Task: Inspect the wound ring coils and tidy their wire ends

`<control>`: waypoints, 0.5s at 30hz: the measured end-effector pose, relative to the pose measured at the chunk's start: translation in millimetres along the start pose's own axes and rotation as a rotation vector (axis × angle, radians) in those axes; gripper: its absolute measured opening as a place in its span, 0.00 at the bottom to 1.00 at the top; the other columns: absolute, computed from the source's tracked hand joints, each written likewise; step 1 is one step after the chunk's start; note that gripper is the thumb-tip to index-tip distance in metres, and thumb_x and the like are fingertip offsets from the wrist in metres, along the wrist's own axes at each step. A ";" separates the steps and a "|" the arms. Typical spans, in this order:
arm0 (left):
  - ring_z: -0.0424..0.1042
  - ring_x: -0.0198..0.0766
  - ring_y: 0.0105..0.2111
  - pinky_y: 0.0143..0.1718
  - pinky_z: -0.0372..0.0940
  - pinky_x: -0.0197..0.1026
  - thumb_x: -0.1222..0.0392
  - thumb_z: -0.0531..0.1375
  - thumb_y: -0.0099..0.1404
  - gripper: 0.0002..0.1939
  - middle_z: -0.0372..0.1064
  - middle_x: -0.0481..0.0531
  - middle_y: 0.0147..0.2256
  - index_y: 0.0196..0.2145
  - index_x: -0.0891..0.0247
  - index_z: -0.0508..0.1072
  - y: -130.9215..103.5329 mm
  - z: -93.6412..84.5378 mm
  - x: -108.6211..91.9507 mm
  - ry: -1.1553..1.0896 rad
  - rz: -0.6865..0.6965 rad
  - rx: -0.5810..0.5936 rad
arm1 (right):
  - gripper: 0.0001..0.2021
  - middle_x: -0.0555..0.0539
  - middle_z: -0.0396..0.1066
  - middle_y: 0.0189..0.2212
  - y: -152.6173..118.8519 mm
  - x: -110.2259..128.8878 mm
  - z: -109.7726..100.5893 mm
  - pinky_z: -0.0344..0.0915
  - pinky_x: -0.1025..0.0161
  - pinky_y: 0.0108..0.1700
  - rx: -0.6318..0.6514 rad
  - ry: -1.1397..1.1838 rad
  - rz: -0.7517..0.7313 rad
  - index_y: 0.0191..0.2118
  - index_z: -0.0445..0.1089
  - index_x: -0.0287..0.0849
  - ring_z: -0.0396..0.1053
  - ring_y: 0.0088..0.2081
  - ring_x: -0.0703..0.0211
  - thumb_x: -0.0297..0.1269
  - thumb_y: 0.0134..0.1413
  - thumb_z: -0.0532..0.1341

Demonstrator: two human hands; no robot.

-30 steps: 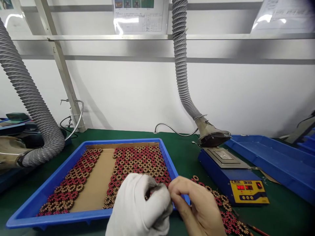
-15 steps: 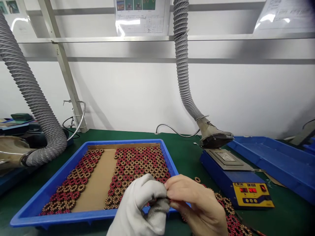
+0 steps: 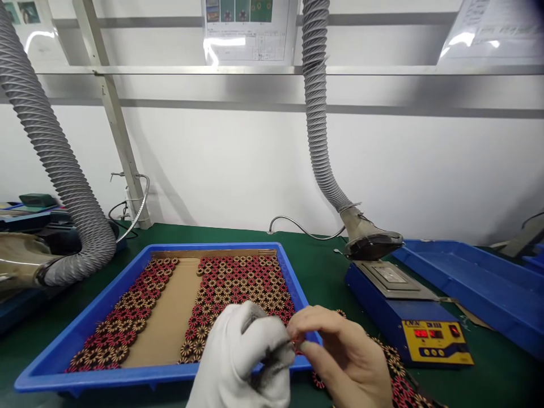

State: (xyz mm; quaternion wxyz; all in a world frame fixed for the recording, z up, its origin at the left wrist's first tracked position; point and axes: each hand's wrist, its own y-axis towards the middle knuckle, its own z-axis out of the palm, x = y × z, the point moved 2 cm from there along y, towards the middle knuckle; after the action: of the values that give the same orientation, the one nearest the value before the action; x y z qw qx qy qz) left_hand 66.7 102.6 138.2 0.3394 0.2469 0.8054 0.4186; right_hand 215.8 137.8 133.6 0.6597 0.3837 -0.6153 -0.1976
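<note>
My left hand [image 3: 244, 362], in a white glove with dark-stained fingertips, is closed with thumb and fingers curled together. Bare and bent inward, my right hand [image 3: 352, 357] meets its fingertips in a pinch. A tiny reddish bit shows between the two hands; the fingers hide the rest of what they hold. Just behind them is a blue tray [image 3: 144, 372] lined with cardboard. Rows of small round wire-wound cores [image 3: 242, 283], red or tan with dark centres, lie flat in it. More of these wound cores [image 3: 395, 362] lie on the bench by my right hand.
A blue heating unit [image 3: 437, 340] with a yellow panel and red digits stands right, under a grey extraction hose [image 3: 317, 113]. Behind it sits another blue tray [image 3: 467, 272]. A second hose [image 3: 46, 147] hangs left. The bench mat [image 3: 318, 272] is green.
My right hand's fingers have spread slightly apart from one another, and its thumb now shows lower. My left glove has turned a little. The view has tipped slightly; the tray's cores look the same.
</note>
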 end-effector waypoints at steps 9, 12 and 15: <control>0.63 0.35 0.27 0.26 0.56 0.35 0.72 0.50 0.60 0.10 0.60 0.46 0.25 0.34 0.58 0.65 -4.4 10.9 5.0 -0.195 -0.043 -0.007 | 0.12 0.48 0.77 0.29 3.2 3.2 -0.6 0.70 0.62 0.34 0.035 -0.100 -0.192 0.41 0.77 0.45 0.74 0.31 0.57 0.21 0.55 0.64; 0.61 0.34 0.25 0.26 0.58 0.36 0.72 0.52 0.59 0.09 0.60 0.46 0.25 0.32 0.58 0.64 0.9 4.9 1.4 -0.032 0.036 0.002 | 0.10 0.48 0.75 0.27 3.5 3.3 -2.0 0.68 0.63 0.33 0.076 -0.143 -0.213 0.39 0.75 0.44 0.72 0.30 0.58 0.21 0.57 0.62; 0.63 0.37 0.25 0.26 0.60 0.39 0.71 0.54 0.60 0.07 0.64 0.50 0.26 0.34 0.61 0.65 2.4 -0.7 -0.8 0.293 0.179 0.037 | 0.09 0.48 0.68 0.24 1.7 1.4 0.2 0.62 0.64 0.30 0.090 -0.191 -0.078 0.30 0.70 0.42 0.66 0.27 0.60 0.26 0.61 0.58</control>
State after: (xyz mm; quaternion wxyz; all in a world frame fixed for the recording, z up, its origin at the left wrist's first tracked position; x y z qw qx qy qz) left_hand 66.9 102.9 140.7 0.1751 0.2600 0.8286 0.4638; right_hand 215.4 137.8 135.8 0.5719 0.4161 -0.6682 -0.2308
